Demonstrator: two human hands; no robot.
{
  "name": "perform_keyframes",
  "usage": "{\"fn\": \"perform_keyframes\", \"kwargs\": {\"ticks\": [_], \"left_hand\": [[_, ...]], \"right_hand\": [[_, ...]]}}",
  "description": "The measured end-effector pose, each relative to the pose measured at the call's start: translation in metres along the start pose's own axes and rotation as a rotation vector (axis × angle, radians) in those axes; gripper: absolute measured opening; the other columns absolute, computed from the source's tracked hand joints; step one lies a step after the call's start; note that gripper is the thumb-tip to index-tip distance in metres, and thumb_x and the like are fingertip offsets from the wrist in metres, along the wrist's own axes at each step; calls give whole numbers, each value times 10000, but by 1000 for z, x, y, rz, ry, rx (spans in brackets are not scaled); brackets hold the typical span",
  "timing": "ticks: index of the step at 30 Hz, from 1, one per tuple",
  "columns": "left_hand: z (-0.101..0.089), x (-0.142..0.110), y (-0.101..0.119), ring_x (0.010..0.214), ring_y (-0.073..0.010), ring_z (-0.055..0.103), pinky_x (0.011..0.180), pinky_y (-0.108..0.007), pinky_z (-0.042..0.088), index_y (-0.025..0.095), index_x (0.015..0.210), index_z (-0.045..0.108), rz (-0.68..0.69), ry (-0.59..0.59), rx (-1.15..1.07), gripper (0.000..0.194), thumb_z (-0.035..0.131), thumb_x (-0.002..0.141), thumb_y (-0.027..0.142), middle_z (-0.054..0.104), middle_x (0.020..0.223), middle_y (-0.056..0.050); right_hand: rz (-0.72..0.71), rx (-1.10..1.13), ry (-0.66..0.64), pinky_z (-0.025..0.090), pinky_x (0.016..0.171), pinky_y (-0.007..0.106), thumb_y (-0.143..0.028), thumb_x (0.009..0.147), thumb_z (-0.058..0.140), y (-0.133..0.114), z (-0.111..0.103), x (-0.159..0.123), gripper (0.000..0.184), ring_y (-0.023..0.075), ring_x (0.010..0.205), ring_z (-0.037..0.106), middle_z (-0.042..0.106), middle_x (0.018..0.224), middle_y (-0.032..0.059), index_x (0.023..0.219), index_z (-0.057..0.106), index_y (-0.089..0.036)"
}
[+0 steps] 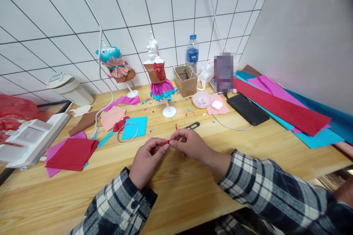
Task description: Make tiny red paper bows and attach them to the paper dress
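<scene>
On smooth wood (190, 183), both hands (168, 150) pinch a tiny red scrap (167, 142).

Bottle (192, 54) behind box (185, 81) (wall (182, 3) behind both).

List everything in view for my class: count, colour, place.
Wall: 1, white-tiled, back
Panel: 1, grey, right
Table: 1, wooden, below
Dress forms: 2, white, dressed, back
Bottle: 1, clear and blue, back
Box: 1, brown, before bottle
Bead bowl: 1, pink, mid-right
Small case: 1, pale, beside bowl
Phone: 1, black, right
Pixelated object: 1, purplish, back
Bags: 2, white back, red left
Lidded container: 1, off-white, left
Device: 1, white, left
Ring: 1, silvery, left
Tool: 1, black, beyond hands
Cables: several, white, back
Papers: many, red/pink/blue/brown, both sides
Scraps: many, mixed, middle
Small piece: 1, red, in fingertips
Sleeves: 2, plaid, front
Hands: 2, bare, front
</scene>
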State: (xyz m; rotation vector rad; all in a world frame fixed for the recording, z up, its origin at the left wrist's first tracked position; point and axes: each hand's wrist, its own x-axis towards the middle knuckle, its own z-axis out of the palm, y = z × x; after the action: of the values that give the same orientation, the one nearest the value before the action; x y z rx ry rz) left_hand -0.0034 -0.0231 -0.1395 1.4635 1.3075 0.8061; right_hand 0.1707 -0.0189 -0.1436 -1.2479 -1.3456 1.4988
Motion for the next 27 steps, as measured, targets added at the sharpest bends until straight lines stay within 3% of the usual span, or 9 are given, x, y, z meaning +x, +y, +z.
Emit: {"fn": "perform_keyframes", "kwargs": {"ticks": [6, 11, 16, 22, 27], "left_hand": [[-1, 1, -5, 781, -185, 594, 722, -290, 465, 167, 793, 676, 57, -5, 105, 276, 654, 759, 440, 671, 829, -57], [-3, 0, -1, 807, -194, 595, 752, -315, 456, 180, 761, 671, 167, -40, 254, 224, 618, 792, 396, 654, 821, -52], [-4, -2, 4, 820, -198, 581, 782, -337, 431, 201, 749, 696, 306, -108, 469, 164, 627, 794, 343, 643, 814, -44], [-11, 3, -2, 817, -193, 598, 780, -330, 461, 182, 757, 667, 197, -64, 273, 202, 614, 796, 374, 655, 828, -52], [-13, 4, -3, 816, -195, 598, 771, -327, 469, 179, 762, 669, 166, -70, 226, 220, 629, 784, 394, 657, 828, -55]], "right_hand": [[-6, -58, -25, 387, 418, 182, -288, 765, 618, -2, -1, -1, 146, 77, 508, 465, 562, 678, -18, 840, 634, -164], [-81, -235, 20, 354, 485, 191, -228, 719, 661, -1, -2, -1, 75, 76, 531, 465, 539, 578, -40, 725, 654, -153], [-67, -297, -67, 334, 495, 197, -175, 706, 642, 1, -4, 1, 69, 76, 548, 463, 550, 585, -35, 642, 642, -150], [-36, -192, -48, 368, 506, 205, -274, 765, 631, -3, -10, 2, 145, 78, 524, 461, 558, 597, -31, 807, 689, -148], [-21, -158, -65, 335, 485, 198, -276, 725, 669, -1, -9, 3, 144, 69, 513, 438, 573, 604, -25, 770, 680, -140]]}}
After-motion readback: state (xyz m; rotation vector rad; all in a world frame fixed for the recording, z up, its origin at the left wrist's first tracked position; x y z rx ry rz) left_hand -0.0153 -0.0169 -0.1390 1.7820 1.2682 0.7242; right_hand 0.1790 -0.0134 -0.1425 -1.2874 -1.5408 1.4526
